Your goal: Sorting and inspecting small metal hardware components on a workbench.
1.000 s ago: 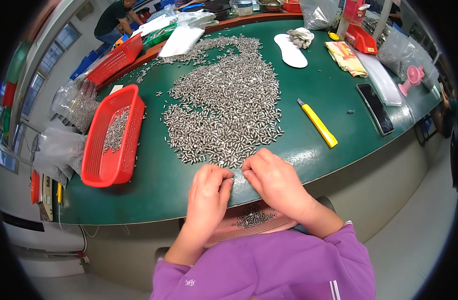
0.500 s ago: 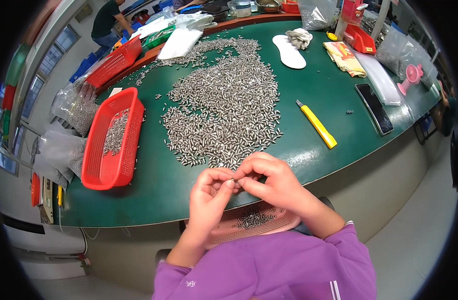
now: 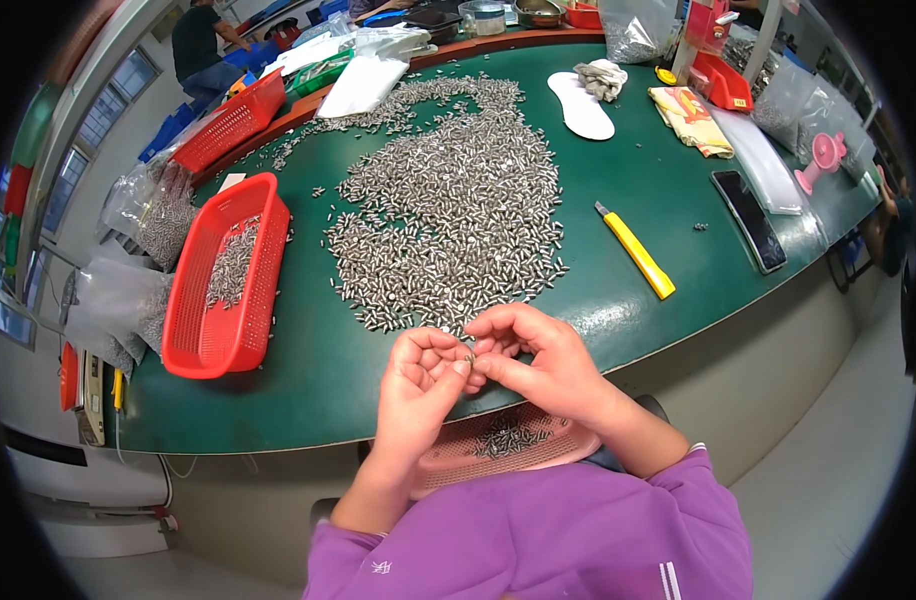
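Observation:
My left hand and my right hand meet over the near edge of the green table. Between their fingertips is a small metal pin, partly covered by the fingers; both thumbs press at it. Just beyond my hands spreads a large pile of short silvery metal pins. Below them, on my lap, rests a pink perforated basket with more pins inside, darker in the shade.
A red basket holding some pins stands at the left. On the right lie a yellow utility knife, a phone, a white insole and a pink stand. Bags of pins line the left edge. Another person is far left.
My fingers have loosened and parted slightly around the pin, the right index finger lifting a little. The person in the background has shifted left and lower.

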Demonstrator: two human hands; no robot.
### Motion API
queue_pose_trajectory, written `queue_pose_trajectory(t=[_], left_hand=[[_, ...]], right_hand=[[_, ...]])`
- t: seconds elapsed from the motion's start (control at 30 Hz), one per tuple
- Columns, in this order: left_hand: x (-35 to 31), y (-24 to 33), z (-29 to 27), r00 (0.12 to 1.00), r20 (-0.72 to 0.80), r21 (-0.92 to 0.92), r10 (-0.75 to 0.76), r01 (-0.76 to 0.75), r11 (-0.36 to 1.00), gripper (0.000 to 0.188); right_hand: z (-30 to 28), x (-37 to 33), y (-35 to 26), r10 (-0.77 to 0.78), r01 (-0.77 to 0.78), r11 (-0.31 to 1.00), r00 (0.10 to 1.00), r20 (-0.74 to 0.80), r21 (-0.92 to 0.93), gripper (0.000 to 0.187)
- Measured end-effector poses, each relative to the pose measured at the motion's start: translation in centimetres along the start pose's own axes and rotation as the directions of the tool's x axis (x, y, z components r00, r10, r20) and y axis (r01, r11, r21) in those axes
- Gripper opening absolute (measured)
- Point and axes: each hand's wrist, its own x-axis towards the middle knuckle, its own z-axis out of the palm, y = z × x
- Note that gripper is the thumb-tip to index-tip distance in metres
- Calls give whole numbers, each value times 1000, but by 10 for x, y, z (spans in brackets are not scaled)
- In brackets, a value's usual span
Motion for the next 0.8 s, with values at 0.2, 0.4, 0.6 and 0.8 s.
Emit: queue_pose_trajectory(t=[0.2, 0.4, 0.6, 0.8], left_hand=[[0, 2, 1, 1000, -2, -5, -6, 6, 1000, 32], [-8, 5, 0, 996, 85, 60, -3, -2, 998, 47], [-12, 32, -16, 933, 283, 342, -220, 116, 932, 55], [1, 11, 3, 951, 34, 864, 309, -183, 469, 18]], right_hand=[[-1, 0, 2, -9, 8, 1000, 1000, 17, 9, 31], [-14, 3, -4, -84, 81, 996, 966, 243, 22, 28], [-34, 6, -11, -19, 52, 996, 924, 381, -76, 19], [-8, 3, 2, -145, 115, 874, 989, -28, -471, 13]])
